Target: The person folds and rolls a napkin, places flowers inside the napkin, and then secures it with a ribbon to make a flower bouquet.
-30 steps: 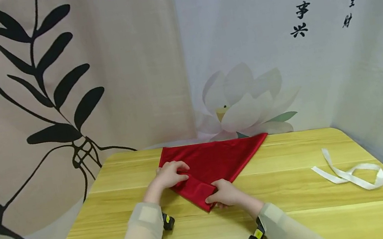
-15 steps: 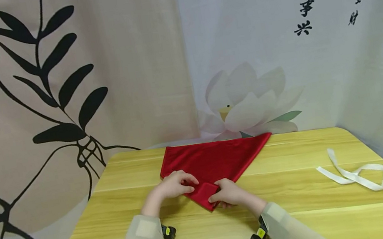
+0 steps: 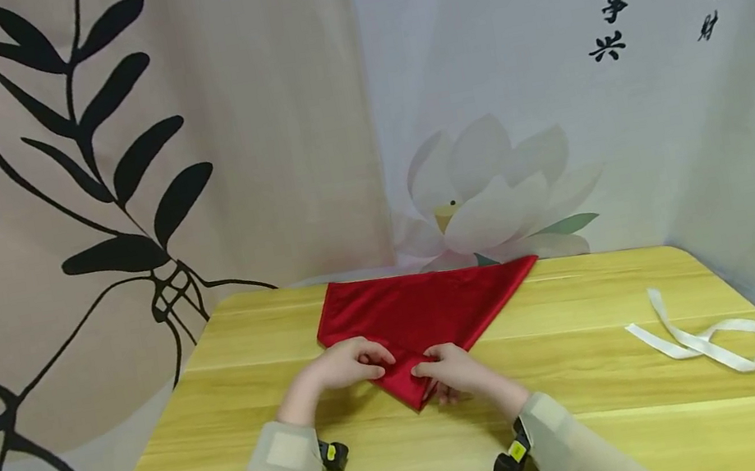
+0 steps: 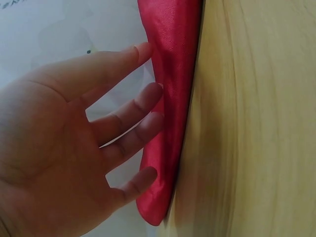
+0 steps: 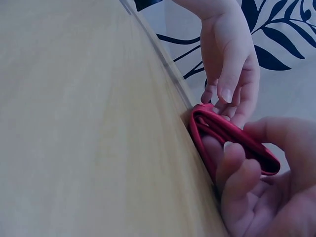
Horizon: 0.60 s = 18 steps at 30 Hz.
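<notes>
A shiny red cloth (image 3: pixel 419 303) lies on the wooden table, its near side folded over in layers to a blunt corner. My right hand (image 3: pixel 457 370) pinches that folded part at its right end. In the right wrist view the thumb lies on top of the folded cloth (image 5: pixel 237 131) and a finger sits inside the loop of the layers. My left hand (image 3: pixel 348 364) rests at the left of the fold. In the left wrist view its fingers are spread and only lightly bent, with the fingertips (image 4: pixel 152 123) against the cloth.
A white ribbon (image 3: pixel 722 348) lies loosely looped on the right of the wooden table (image 3: pixel 244 424). Behind the table's far edge hangs a printed curtain (image 3: pixel 286 134). Small black wrist cameras (image 3: pixel 511 463) are strapped below both sleeves.
My left hand has moved toward me and to the right along the fold. The folded part has been turned over further, closer to my right hand, which stays at the near corner.
</notes>
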Available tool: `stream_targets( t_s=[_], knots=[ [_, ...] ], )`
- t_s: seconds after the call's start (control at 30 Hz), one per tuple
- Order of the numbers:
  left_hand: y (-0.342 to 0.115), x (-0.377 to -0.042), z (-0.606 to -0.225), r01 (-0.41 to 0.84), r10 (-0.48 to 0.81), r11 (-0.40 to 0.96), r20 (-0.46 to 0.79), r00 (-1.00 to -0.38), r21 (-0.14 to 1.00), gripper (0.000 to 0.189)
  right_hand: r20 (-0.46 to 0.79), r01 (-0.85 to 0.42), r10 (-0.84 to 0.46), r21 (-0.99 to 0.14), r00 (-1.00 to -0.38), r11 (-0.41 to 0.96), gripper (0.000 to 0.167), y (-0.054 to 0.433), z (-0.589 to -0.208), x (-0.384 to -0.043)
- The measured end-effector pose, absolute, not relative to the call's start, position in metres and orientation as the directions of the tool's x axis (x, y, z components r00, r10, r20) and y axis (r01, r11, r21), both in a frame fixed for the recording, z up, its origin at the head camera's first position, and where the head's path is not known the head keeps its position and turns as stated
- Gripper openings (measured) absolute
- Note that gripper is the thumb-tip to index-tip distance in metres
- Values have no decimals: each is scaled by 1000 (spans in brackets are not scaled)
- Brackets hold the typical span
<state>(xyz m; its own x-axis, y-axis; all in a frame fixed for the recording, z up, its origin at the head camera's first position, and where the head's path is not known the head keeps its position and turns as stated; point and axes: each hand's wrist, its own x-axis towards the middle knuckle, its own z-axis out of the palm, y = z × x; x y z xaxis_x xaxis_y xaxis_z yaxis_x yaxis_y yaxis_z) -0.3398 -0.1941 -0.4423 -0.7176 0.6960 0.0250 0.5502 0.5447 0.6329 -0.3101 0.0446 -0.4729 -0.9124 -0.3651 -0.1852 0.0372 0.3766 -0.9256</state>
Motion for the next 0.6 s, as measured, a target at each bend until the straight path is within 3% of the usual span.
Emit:
stream_targets(
  t_s=[0.43,0.6],
  knots=[
    [-193,-338,-443,551,695,552,19,-718,626,21,-128,20,-277,-931,-952,364,16,58,-469,-315],
    [-192,-337,-444,557,697,548,27,-716,624,27,-50,-83,-258,-874,-965,478,11,63,-470,-316]
  ],
)
